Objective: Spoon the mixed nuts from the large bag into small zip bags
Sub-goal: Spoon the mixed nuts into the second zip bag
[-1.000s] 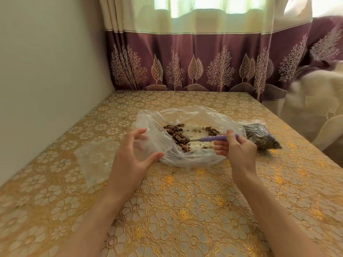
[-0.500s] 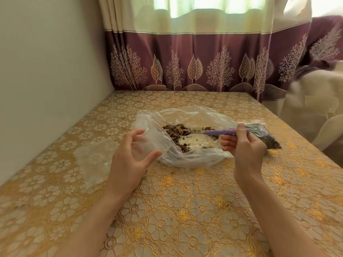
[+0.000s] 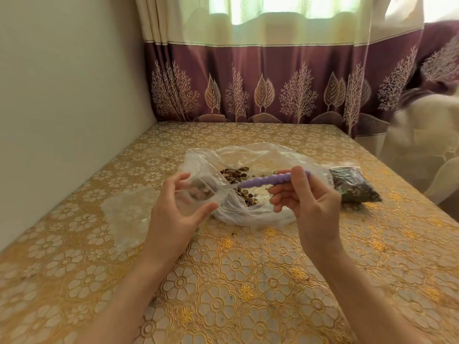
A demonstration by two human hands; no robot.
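Observation:
The large clear bag [image 3: 260, 157] lies open in the middle of the table with mixed nuts [image 3: 234, 175] inside. My left hand [image 3: 173, 214] holds a small clear zip bag [image 3: 198, 192] open in front of it, between thumb and fingers; some nuts show inside. My right hand [image 3: 313, 204] grips a spoon by its purple ribbed handle [image 3: 268, 181], and the spoon's bowl reaches into the small bag's mouth.
A filled small bag of nuts [image 3: 352, 184] lies to the right of the large bag. Empty clear zip bags [image 3: 126, 214] lie flat at the left. The table [image 3: 248, 281] has a gold flowered cloth, with a wall at the left and curtains behind.
My right hand lifted the loaded spoon out of the large bag and carried it left to the small bag. Nuts now show inside the small bag in my left hand.

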